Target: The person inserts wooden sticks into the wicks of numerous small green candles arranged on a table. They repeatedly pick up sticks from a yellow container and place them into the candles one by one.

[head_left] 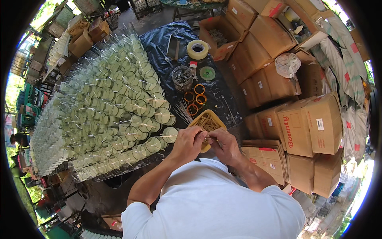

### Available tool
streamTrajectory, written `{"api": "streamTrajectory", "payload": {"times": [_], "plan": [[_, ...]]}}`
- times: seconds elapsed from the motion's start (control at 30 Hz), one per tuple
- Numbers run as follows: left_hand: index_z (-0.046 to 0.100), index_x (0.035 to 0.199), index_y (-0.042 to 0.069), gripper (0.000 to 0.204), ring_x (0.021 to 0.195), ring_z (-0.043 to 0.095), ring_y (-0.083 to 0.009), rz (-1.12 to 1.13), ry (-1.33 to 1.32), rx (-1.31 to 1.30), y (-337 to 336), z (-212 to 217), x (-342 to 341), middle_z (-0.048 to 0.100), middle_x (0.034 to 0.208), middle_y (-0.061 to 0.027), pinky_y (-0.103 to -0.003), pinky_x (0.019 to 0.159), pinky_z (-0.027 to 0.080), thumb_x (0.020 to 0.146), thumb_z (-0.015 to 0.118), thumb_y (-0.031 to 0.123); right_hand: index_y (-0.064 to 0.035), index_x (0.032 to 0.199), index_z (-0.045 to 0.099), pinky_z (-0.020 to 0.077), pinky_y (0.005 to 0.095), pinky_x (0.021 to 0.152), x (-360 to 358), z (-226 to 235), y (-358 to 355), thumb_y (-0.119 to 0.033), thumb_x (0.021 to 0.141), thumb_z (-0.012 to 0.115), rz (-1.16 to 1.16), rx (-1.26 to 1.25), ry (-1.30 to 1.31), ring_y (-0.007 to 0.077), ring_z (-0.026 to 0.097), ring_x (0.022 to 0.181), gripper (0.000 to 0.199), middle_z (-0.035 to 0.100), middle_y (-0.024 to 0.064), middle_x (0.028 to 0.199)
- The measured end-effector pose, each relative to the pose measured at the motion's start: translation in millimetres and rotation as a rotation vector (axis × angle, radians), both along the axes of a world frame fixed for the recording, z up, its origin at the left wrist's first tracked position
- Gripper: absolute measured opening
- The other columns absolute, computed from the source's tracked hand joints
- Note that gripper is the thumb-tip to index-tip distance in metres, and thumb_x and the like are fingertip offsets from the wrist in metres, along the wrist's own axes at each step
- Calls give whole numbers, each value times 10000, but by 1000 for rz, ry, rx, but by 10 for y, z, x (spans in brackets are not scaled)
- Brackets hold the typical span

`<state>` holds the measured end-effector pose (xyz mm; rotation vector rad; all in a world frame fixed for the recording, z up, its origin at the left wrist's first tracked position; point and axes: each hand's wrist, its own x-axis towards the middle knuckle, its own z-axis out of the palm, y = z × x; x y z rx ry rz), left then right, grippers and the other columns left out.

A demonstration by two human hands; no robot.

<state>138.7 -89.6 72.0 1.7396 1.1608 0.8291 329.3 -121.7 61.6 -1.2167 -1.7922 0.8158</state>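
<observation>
My left hand and my right hand meet fingertip to fingertip over the near part of a yellow tub. Both are closed in a pinch; what lies between the fingers is too small and covered to make out. Thin wooden sticks fill the tub. Pale wicks fan out beside its left rim. Left of my hands stand many candles in clear glasses, pale green, with wicks and several sticks laid across their tops. The closest candle is just beyond my left hand.
Black plastic sheeting covers the table. On it are a tape roll, a glass jar, a green spool and several orange rings. Stacked cardboard boxes line the right side; flattened cardboard lies near my right forearm.
</observation>
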Motion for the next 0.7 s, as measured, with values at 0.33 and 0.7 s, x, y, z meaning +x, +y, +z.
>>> {"api": "streamTrajectory", "payload": {"times": [0.33, 0.7], "plan": [[682, 900, -22, 126, 707, 653, -370, 107, -53, 76, -82, -73, 141, 675, 788, -187, -417, 630, 500, 936, 674, 98, -8, 1004, 691, 470, 292, 617, 33, -364, -58, -178, 1064, 609, -55, -486, 358, 128, 561, 670, 197, 618, 43, 775], [680, 848, -19, 171, 664, 656, -344, 267, -142, 2, -154, -7, -51, 674, 769, -181, -412, 604, 503, 921, 738, 124, 4, 1094, 704, 541, 305, 749, -25, -32, 252, 8, 952, 686, 147, -272, 15, 152, 655, 782, 143, 685, 58, 870]]}}
